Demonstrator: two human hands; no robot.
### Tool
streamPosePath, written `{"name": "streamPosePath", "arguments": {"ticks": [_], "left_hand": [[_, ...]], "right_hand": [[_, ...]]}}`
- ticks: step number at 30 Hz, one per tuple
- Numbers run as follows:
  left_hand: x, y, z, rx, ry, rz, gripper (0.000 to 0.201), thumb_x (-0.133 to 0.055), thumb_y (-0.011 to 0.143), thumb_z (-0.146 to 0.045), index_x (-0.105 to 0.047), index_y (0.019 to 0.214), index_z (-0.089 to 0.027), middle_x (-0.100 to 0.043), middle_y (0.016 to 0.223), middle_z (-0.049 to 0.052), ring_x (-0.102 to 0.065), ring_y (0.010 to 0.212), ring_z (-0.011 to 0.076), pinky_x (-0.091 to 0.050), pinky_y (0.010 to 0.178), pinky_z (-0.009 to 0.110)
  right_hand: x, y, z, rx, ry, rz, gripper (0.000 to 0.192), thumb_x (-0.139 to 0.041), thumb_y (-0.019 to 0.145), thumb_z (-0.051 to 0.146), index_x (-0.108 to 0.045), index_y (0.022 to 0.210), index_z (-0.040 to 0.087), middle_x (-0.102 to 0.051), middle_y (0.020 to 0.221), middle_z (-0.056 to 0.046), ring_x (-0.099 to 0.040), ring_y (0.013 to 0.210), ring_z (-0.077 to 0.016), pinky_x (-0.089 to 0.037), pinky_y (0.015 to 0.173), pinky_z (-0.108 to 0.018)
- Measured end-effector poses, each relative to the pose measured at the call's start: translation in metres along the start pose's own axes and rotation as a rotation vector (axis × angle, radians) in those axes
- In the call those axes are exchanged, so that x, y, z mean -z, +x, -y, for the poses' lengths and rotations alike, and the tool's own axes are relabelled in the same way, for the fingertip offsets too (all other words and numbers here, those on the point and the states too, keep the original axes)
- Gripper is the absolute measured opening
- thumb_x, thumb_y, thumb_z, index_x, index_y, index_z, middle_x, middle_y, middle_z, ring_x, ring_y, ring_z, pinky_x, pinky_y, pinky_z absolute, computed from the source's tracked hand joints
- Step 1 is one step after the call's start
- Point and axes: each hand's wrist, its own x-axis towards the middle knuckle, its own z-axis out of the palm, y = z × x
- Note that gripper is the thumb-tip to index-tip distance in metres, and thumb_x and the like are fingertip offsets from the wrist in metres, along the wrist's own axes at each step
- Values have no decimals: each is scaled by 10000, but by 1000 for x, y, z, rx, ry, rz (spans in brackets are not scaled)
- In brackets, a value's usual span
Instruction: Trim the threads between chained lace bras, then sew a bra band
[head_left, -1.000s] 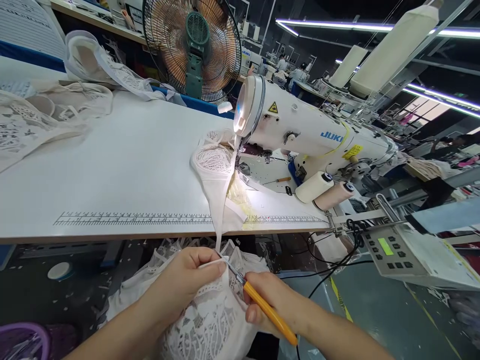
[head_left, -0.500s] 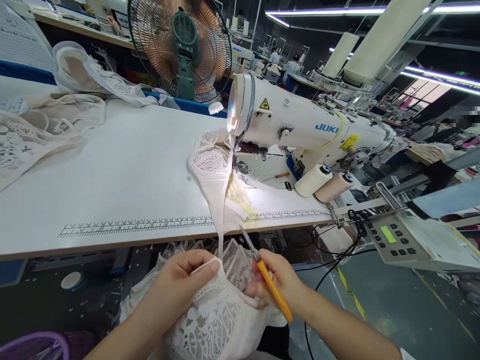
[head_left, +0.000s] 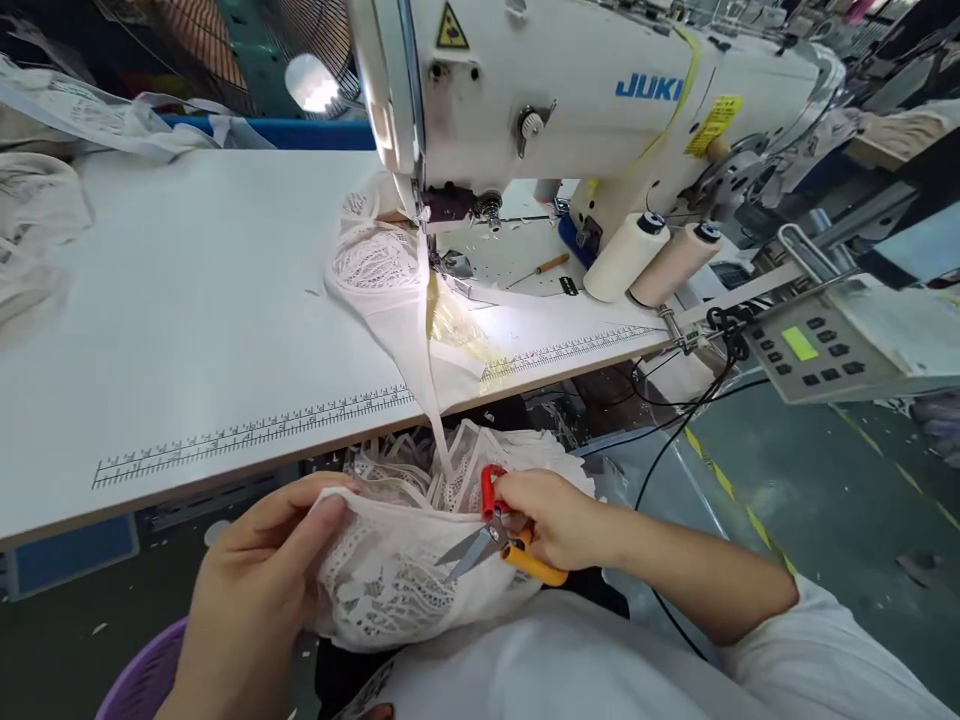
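in the head view, the sewing machine (head_left: 570,110) stands on the white table (head_left: 225,300). below it and toward its needle end, past the table's front edge, is a white lace garment (head_left: 397,590). the left hand (head_left: 259,570) pinches the garment's upper edge between thumb and bent forefinger, the lace hanging just below the fingertips. the right hand (head_left: 559,520), below the machine's body, has its fingers curled around the scissors (head_left: 495,532); whether they also grip cloth, i cannot tell. the blades stand apart over the garment, pointing toward the left hand. a second lace piece (head_left: 375,262) lies at the machine's needle, its narrow strap (head_left: 433,395) hanging over the table edge. two thread spools (head_left: 624,258) rest in front of the machine's base.
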Motion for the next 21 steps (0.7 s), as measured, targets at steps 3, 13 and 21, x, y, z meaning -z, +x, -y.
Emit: {"name": "streamPosePath", "arguments": {"ticks": [3,13,21], "left_hand": [[2,-2,-6,71,-66,-61,236,-789,421,-338,-675,566,-191,-655,663,-1,-566,603,135,-452,452,171],[31,0,-10,124,-119,-147,319,-828,297,-368,-628,483,-204,-622,639,-6,-558,605,178,-460,413,217],[52,-22,-3,-156,-6,-77,235,-725,596,-430,-608,589,-227,-615,719,-12,-572,728,198,-491,496,244]], "right_hand": [[8,-7,0,6,-6,-12,274,-554,562,58,-337,635,208,-425,610,40,-383,548,-106,-316,501,-200],[29,-44,-9,-37,-23,-140,106,-523,717,169,-450,644,196,-459,583,16,-369,511,-108,-302,469,-225],[16,-63,-18,-30,324,-325,81,-563,788,221,-521,728,186,-545,741,-36,-518,691,-159,-430,614,-286]]}}
